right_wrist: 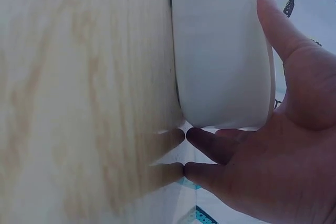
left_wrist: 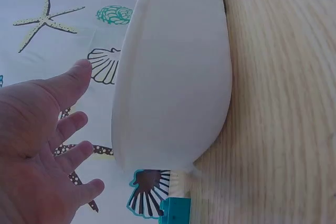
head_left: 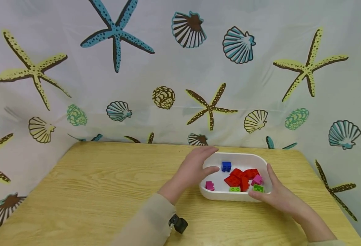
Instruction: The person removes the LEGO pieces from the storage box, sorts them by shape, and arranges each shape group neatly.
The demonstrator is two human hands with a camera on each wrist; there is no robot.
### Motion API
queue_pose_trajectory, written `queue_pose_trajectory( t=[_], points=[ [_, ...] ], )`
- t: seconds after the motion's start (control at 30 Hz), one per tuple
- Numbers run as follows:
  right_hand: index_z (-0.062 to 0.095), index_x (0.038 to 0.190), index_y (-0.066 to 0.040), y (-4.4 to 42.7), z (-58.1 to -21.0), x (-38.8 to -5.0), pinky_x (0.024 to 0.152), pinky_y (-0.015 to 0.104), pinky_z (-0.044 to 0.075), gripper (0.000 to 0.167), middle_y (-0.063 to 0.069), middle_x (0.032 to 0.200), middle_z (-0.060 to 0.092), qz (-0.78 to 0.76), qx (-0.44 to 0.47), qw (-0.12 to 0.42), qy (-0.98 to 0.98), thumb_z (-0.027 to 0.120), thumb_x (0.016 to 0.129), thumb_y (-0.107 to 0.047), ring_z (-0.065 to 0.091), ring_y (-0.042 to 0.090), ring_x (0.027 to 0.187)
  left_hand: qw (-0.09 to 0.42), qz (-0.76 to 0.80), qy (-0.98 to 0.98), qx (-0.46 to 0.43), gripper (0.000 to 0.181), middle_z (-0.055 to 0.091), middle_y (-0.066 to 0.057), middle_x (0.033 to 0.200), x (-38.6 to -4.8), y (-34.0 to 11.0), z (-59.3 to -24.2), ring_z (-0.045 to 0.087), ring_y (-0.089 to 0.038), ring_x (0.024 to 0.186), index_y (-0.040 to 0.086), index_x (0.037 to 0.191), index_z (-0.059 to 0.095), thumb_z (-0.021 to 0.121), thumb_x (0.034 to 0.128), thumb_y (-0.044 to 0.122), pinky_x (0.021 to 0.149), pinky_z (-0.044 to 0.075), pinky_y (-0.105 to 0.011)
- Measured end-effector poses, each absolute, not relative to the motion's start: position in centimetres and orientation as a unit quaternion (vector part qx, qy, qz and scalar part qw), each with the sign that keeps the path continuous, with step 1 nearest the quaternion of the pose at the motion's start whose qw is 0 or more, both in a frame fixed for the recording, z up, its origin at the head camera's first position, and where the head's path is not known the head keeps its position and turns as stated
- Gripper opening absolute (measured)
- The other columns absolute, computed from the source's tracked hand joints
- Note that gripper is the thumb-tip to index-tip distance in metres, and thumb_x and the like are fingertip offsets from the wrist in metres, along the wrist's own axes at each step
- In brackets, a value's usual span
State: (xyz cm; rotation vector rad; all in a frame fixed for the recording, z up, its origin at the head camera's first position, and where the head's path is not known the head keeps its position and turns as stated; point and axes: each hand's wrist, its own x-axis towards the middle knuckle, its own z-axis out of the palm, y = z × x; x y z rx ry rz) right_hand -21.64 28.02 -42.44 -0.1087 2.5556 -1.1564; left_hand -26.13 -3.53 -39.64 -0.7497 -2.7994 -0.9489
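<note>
though spread, right fingers (head_left: 272, 176) against white tub (head_left: 226, 196)

There was one white tray (head_left: 226, 196) on one surface (head_left: 106, 184). Inside the tray, the head view showed one blue block (head_left: 226, 166), two pink blocks (head_left: 209, 185), two green blocks (head_left: 258, 188) and a heap of red blocks (head_left: 244, 184): at least four, though overlap left their exact number uncertain. The left wrist view showed one teal block (left_wrist: 177, 211) outside the tray.
</note>
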Motion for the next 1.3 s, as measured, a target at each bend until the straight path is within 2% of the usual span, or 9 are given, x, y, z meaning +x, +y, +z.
queue_pose_trajectory(
  t=[0.17, 0.33, 0.77, 1.03, 1.3],
  points=[
    [-0.028, 0.170, -0.010, 28.0, -42.5, -21.7, 0.118, 0.082, 0.025, 0.136, 0.037, 0.177, -0.005, -0.402, -0.041, 0.164, 0.900, 0.079, 0.099, -0.056, 0.007, 0.067, 0.158, 0.043, -0.294, -0.915, -0.273, 0.066, 0.055, -0.001, 0.166, -25.7, -2.3, -39.7, 0.044, -0.027, 0.157, 0.021, 0.164, 0.055, 0.080, 0.1045, 0.033, 0.129, 0.036, -0.049],
    [-0.027, 0.170, -0.011, 28.1, -42.6, -21.8, 0.118, 0.082, 0.026, 0.135, 0.037, 0.177, -0.005, -0.404, -0.046, 0.163, 0.899, 0.079, 0.099, -0.056, 0.007, 0.067, 0.158, 0.016, -0.287, -0.916, -0.281, 0.066, 0.054, 0.002, 0.166, -25.8, -0.8, -40.0, 0.045, -0.025, 0.156, 0.026, 0.165, 0.054, 0.079, 0.1046, 0.036, 0.127, 0.039, -0.048],
    [-0.026, 0.171, -0.008, 28.3, -42.7, -21.8, 0.120, 0.080, 0.025, 0.135, 0.038, 0.177, -0.002, -0.401, -0.052, 0.160, 0.900, 0.079, 0.099, -0.056, 0.009, 0.067, 0.158, -0.018, -0.244, -0.917, -0.315, 0.062, 0.058, 0.002, 0.161, -27.0, 1.7, -41.4, 0.050, -0.021, 0.151, 0.022, 0.159, 0.062, 0.082, 0.1017, 0.035, 0.124, 0.042, -0.037],
    [-0.026, 0.171, -0.008, 28.4, -42.7, -21.7, 0.121, 0.080, 0.025, 0.135, 0.038, 0.177, -0.002, -0.402, -0.050, 0.160, 0.900, 0.079, 0.099, -0.056, 0.010, 0.067, 0.158, -0.040, -0.234, -0.915, -0.325, 0.049, 0.069, 0.003, 0.146, -27.4, 2.3, -41.5, 0.060, -0.016, 0.134, 0.021, 0.147, 0.073, 0.083, 0.1011, 0.034, 0.114, 0.049, -0.029],
    [-0.026, 0.171, -0.010, 28.4, -42.8, -21.8, 0.120, 0.080, 0.025, 0.135, 0.037, 0.177, -0.002, -0.402, -0.046, 0.161, 0.900, 0.078, 0.099, -0.057, 0.009, 0.067, 0.158, -0.072, -0.243, -0.915, -0.313, 0.036, 0.076, 0.003, 0.128, -27.7, 2.5, -41.2, 0.062, -0.014, 0.112, 0.017, 0.137, 0.079, 0.084, 0.1014, 0.020, 0.099, 0.053, -0.025]
  ],
)
